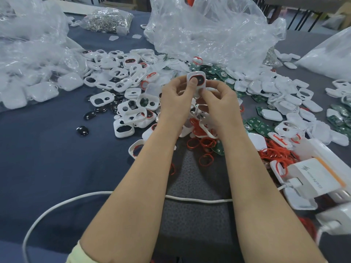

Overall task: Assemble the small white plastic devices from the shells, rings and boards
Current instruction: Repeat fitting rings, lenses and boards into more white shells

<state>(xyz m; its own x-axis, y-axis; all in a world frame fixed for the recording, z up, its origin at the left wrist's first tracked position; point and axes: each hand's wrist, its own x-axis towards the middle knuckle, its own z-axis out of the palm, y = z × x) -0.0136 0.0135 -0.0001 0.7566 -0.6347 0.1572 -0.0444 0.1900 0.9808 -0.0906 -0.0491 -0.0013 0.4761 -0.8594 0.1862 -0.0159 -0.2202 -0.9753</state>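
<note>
Got one shell (196,74) held up over the middle of the tabletop, right above the parts heap. Gripped from its left side by the left hand (176,95), thumb pressed onto the dark pad (199,80) in the opening. Pinched low on the right by the right hand (220,101). Stood on end, long axis tipped toward the far edge, open face toward the camera. Looks like seating the pad, so probably a straight push in from that left thumb. Boards (260,126) just right of the hands, toward the right edge.
</note>
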